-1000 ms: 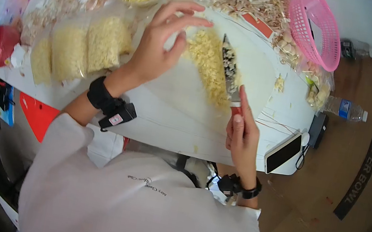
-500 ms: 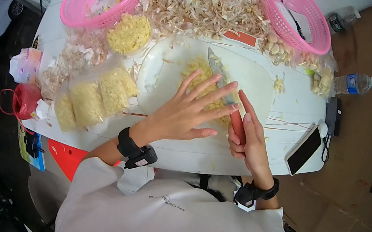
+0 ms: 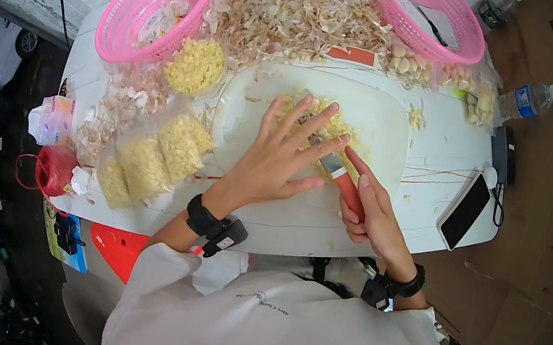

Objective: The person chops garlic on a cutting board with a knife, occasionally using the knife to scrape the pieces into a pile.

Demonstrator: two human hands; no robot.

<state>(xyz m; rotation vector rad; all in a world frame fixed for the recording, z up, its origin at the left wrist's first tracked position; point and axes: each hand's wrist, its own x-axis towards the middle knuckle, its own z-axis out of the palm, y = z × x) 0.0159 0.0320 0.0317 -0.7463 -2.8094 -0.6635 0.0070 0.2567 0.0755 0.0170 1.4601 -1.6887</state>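
My right hand (image 3: 377,217) is wrapped round the red handle of a kitchen knife (image 3: 349,193), its index finger stretched along toward the blade. Fingers spread, my left hand (image 3: 281,153) lies flat over the blade and hides much of it. Under and around the blade is a pile of minced garlic (image 3: 351,128), on a white cutting board (image 3: 241,145). To the left of the board sit a filled tub of minced garlic (image 3: 194,67) and clear bags of minced garlic (image 3: 144,166).
Papery garlic skins (image 3: 281,16) are heaped behind the board, between a pink basket (image 3: 113,21) and another pink basket (image 3: 470,40). Bagged peeled cloves (image 3: 411,69) lie at the back right. A phone (image 3: 465,213) and a water bottle (image 3: 526,101) are at the right, a red bag (image 3: 55,172) at the left.
The knife blade has swung down to the left, and its tip is now hidden under my left fingers. My left hand has shifted slightly up over the garlic. The whole view has tilted a little.
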